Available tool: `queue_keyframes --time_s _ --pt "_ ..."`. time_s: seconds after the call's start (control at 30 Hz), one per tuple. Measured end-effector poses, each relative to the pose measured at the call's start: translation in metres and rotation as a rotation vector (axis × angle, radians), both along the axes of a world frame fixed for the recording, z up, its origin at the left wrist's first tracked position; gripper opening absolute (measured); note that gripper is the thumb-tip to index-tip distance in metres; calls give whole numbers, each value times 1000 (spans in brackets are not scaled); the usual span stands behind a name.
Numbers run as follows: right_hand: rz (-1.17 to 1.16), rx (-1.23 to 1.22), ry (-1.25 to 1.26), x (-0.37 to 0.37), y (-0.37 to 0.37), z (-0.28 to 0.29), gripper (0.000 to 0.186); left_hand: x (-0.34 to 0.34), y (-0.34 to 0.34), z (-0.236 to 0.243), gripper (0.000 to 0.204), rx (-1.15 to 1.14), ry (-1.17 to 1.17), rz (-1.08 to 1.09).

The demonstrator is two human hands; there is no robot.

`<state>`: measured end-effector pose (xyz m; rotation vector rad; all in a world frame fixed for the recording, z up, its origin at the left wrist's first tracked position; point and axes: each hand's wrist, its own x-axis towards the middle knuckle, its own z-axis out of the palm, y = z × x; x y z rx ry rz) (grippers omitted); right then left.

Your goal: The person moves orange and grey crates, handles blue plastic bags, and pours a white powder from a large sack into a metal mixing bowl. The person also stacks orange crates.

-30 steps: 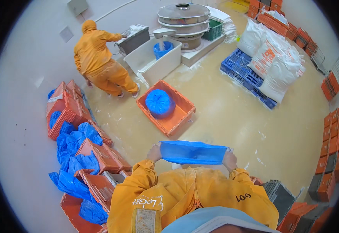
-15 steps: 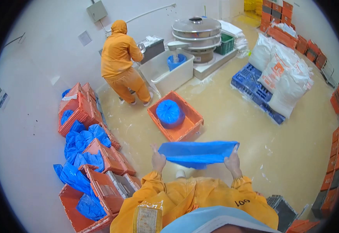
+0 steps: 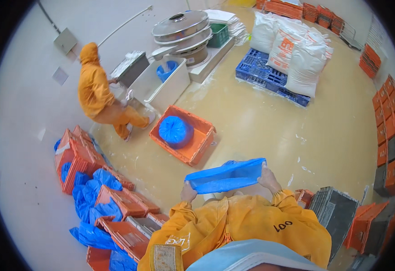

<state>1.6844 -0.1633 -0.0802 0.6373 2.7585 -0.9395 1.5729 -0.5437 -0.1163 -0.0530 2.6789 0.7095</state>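
Observation:
A blue plastic bag is stretched between my two hands in front of my body, its mouth spread into a long opening. My left hand grips the bag's left end, fingers closed on the film. At the right end, my right hand pinches the rim and sits slightly higher. Beyond the bag, on the floor, lies an orange crate holding a full, closed blue bag. Neither hand touches the crate.
A co-worker in orange stands by a white tub near a round metal sifter. White sacks rest on a blue pallet. Orange crates and blue bags pile up at left; grey crates stand at right.
My view has turned to the right, so the surroundings sit further left. The bag's mouth is more spread and its right end higher. The co-worker now leans over with an arm lowered.

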Motion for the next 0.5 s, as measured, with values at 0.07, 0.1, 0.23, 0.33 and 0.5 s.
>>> queue_keyframes --time_s 0.07,0.1,0.23,0.33,0.5 --pt "13 -5 26 -1 -16 20 81 1 8 28 64 -60 174 173" --pt "15 -12 25 0 -27 42 81 4 2 22 66 -111 311 207" --pt "-79 -58 -146 5 -28 34 79 -5 7 29 61 -225 138 94" --pt "-95 85 93 0 -34 32 78 -21 -19 7 57 118 309 176" --pt "-106 64 -76 -5 -36 48 78 -37 -21 21 57 416 191 438"
